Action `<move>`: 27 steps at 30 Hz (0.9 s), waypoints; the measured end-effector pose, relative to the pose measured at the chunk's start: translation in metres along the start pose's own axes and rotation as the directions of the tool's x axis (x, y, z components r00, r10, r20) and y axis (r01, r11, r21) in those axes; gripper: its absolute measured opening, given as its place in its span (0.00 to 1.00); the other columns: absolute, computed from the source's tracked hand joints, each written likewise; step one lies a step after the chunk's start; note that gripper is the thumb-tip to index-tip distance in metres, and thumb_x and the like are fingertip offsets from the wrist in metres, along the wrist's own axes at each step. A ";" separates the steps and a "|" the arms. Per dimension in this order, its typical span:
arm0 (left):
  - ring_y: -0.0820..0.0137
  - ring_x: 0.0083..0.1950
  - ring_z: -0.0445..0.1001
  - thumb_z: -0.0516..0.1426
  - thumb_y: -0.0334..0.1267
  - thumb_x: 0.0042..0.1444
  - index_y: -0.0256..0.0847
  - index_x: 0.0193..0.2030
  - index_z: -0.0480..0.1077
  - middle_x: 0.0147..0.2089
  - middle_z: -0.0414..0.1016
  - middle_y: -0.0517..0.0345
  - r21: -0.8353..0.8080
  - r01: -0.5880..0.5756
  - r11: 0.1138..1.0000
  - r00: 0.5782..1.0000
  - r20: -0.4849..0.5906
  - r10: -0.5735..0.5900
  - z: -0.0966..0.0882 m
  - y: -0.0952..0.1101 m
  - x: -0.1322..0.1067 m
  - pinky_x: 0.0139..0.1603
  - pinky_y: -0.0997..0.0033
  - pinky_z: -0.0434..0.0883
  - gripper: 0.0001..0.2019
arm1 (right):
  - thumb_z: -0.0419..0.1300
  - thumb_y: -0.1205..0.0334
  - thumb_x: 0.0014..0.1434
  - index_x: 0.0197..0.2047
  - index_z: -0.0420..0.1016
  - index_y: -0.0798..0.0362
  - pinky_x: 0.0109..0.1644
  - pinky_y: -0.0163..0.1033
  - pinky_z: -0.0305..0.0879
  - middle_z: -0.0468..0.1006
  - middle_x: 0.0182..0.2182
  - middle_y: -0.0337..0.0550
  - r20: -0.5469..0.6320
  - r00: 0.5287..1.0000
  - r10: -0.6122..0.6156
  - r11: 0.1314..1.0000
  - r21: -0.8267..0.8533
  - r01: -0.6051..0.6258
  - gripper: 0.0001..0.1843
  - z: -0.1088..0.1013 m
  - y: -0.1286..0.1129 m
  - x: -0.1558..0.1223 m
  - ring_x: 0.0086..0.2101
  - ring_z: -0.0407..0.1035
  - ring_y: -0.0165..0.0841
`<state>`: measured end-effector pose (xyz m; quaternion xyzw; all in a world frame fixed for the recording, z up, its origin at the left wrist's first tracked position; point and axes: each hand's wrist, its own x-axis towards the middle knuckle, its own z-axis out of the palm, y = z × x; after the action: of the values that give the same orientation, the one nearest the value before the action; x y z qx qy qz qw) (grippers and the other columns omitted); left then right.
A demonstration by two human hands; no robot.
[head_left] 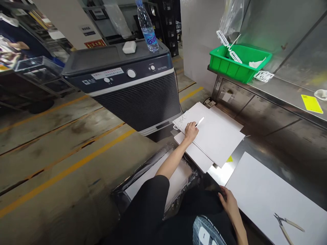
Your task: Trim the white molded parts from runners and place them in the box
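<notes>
My left hand [191, 132] is closed around a slim silver knife-like tool [200, 121], its pale end sticking out over a stack of white sheets [217, 136]. Most of the tool is hidden by the fingers. Beside that hand, white plastic openwork pieces [176, 127] lie at the left edge of the stack. My right hand [230, 200] rests low by the metal table's front edge, close to my dark shirt, with its fingers apart and nothing seen in them. To its right, cutting pliers [283, 221] with pale handles lie spread on another white sheet [268, 190].
A box lined with dark plastic [143, 177] holds white sheets below my left arm. Beyond stands a dark air cooler [135, 92] bearing a water bottle [148, 30]. On the raised shelf are a green bin [230, 69] and a yellow card [311, 103]. A person [22, 37] is at far left.
</notes>
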<state>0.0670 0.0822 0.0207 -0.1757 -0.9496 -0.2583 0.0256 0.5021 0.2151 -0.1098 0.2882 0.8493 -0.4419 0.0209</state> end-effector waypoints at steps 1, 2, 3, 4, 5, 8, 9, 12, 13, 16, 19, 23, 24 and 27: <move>0.55 0.63 0.72 0.55 0.29 0.67 0.37 0.63 0.73 0.59 0.78 0.41 -0.003 0.005 1.000 1.000 -0.001 -0.005 -0.002 -0.002 0.001 0.64 0.58 0.71 0.19 | 0.56 0.35 0.60 0.59 0.80 0.53 0.58 0.57 0.77 0.83 0.51 0.56 0.005 1.000 -0.001 1.000 0.001 0.001 0.36 0.000 0.001 0.000 0.50 0.80 0.50; 0.55 0.63 0.72 0.55 0.29 0.67 0.37 0.62 0.73 0.58 0.78 0.41 -0.006 0.014 1.000 1.000 -0.002 -0.014 -0.004 -0.004 0.002 0.64 0.58 0.71 0.19 | 0.56 0.35 0.61 0.59 0.80 0.53 0.58 0.57 0.77 0.83 0.52 0.56 0.006 1.000 -0.002 1.000 0.005 0.002 0.36 0.000 0.002 0.000 0.51 0.80 0.51; 0.55 0.63 0.72 0.55 0.28 0.67 0.37 0.62 0.73 0.58 0.78 0.41 -0.008 0.025 1.000 1.000 -0.004 -0.025 -0.005 -0.008 0.003 0.64 0.57 0.71 0.18 | 0.56 0.35 0.61 0.59 0.80 0.53 0.58 0.57 0.77 0.83 0.52 0.56 0.005 1.000 -0.003 1.000 0.009 0.003 0.36 0.001 0.003 -0.001 0.51 0.80 0.51; 0.54 0.63 0.72 0.55 0.28 0.66 0.37 0.61 0.73 0.58 0.78 0.41 -0.010 0.037 0.999 0.999 -0.005 -0.037 -0.007 -0.011 0.004 0.64 0.57 0.71 0.18 | 0.56 0.35 0.61 0.59 0.80 0.53 0.58 0.57 0.78 0.83 0.52 0.56 -0.001 1.000 -0.004 1.000 0.014 0.004 0.36 0.001 0.004 -0.001 0.51 0.80 0.51; 0.54 0.64 0.72 0.56 0.28 0.66 0.37 0.61 0.73 0.58 0.78 0.41 -0.012 0.049 0.999 0.999 -0.005 -0.050 -0.009 -0.014 0.004 0.65 0.56 0.71 0.18 | 0.56 0.34 0.61 0.59 0.81 0.52 0.58 0.57 0.78 0.83 0.52 0.56 -0.008 1.000 -0.003 1.000 0.019 0.003 0.36 0.001 0.004 0.000 0.51 0.80 0.51; 0.54 0.64 0.73 0.57 0.28 0.66 0.36 0.62 0.73 0.58 0.78 0.42 -0.023 0.088 0.996 0.996 0.002 -0.088 -0.013 -0.023 0.005 0.65 0.54 0.72 0.18 | 0.57 0.33 0.59 0.58 0.81 0.53 0.59 0.59 0.77 0.83 0.51 0.57 -0.022 1.000 -0.001 0.999 0.041 0.002 0.37 0.001 0.004 0.001 0.51 0.80 0.52; 0.54 0.64 0.73 0.57 0.28 0.65 0.36 0.62 0.73 0.58 0.78 0.42 -0.031 0.100 0.995 0.995 0.006 -0.100 -0.014 -0.025 0.004 0.65 0.53 0.72 0.18 | 0.57 0.32 0.58 0.58 0.81 0.53 0.59 0.60 0.77 0.83 0.51 0.58 -0.023 1.000 0.000 0.999 0.048 0.001 0.38 0.001 0.004 0.002 0.50 0.80 0.53; 0.53 0.65 0.73 0.57 0.28 0.65 0.37 0.62 0.73 0.58 0.78 0.41 -0.066 0.125 0.990 0.992 0.014 -0.124 -0.019 -0.027 0.004 0.65 0.53 0.73 0.19 | 0.59 0.29 0.57 0.56 0.82 0.53 0.58 0.61 0.78 0.83 0.50 0.58 -0.028 1.000 0.006 0.998 0.069 -0.004 0.40 -0.001 -0.002 0.001 0.50 0.80 0.54; 0.52 0.65 0.73 0.57 0.28 0.64 0.37 0.62 0.73 0.57 0.78 0.41 -0.084 0.125 0.989 0.992 0.019 -0.124 -0.022 -0.025 0.004 0.66 0.52 0.73 0.19 | 0.60 0.27 0.56 0.56 0.82 0.53 0.58 0.61 0.78 0.84 0.50 0.58 -0.032 0.999 0.009 0.997 0.081 -0.007 0.40 -0.002 -0.006 0.000 0.50 0.80 0.54; 0.54 0.61 0.77 0.59 0.28 0.62 0.39 0.61 0.74 0.55 0.80 0.43 -0.166 0.085 0.982 0.995 0.069 -0.074 -0.028 -0.014 -0.006 0.66 0.54 0.74 0.20 | 0.64 0.24 0.56 0.55 0.83 0.52 0.60 0.58 0.77 0.84 0.52 0.57 -0.006 0.998 0.061 0.974 0.218 -0.058 0.42 -0.009 -0.030 -0.002 0.52 0.80 0.53; 0.61 0.51 0.81 0.62 0.32 0.59 0.44 0.60 0.75 0.50 0.83 0.52 -0.294 -0.008 0.956 0.982 0.179 0.063 -0.030 0.011 -0.045 0.59 0.60 0.78 0.21 | 0.65 0.23 0.57 0.59 0.81 0.53 0.60 0.52 0.79 0.84 0.54 0.55 0.079 0.985 0.153 0.845 0.506 -0.172 0.44 -0.019 -0.071 0.002 0.54 0.80 0.49; 0.64 0.42 0.82 0.66 0.37 0.56 0.53 0.52 0.77 0.44 0.84 0.57 -0.464 -0.129 0.876 0.895 0.326 0.304 -0.022 0.058 -0.136 0.45 0.62 0.81 0.17 | 0.64 0.18 0.56 0.72 0.68 0.50 0.61 0.52 0.79 0.82 0.58 0.56 0.109 0.972 0.208 0.591 0.778 -0.214 0.55 -0.031 -0.128 0.024 0.55 0.80 0.47; 0.64 0.41 0.82 0.67 0.37 0.55 0.55 0.50 0.78 0.43 0.84 0.56 -0.495 -0.147 0.856 0.870 0.346 0.350 -0.020 0.069 -0.157 0.43 0.62 0.81 0.16 | 0.64 0.19 0.57 0.72 0.67 0.50 0.61 0.52 0.79 0.81 0.60 0.56 0.106 0.973 0.204 0.557 0.805 -0.204 0.54 -0.033 -0.138 0.030 0.56 0.80 0.47; 0.66 0.42 0.82 0.69 0.39 0.55 0.57 0.44 0.78 0.42 0.84 0.60 -0.548 -0.160 0.821 0.830 0.376 0.412 -0.013 0.085 -0.187 0.43 0.65 0.82 0.11 | 0.68 0.25 0.58 0.63 0.74 0.52 0.59 0.50 0.81 0.79 0.62 0.54 0.059 0.977 0.205 0.538 0.827 -0.163 0.45 -0.030 -0.151 0.041 0.56 0.80 0.47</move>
<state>0.2710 0.0839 0.0470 -0.3796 -0.7882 -0.4337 -0.2158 0.3978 0.1911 0.0078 0.3614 0.5073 -0.7772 -0.0898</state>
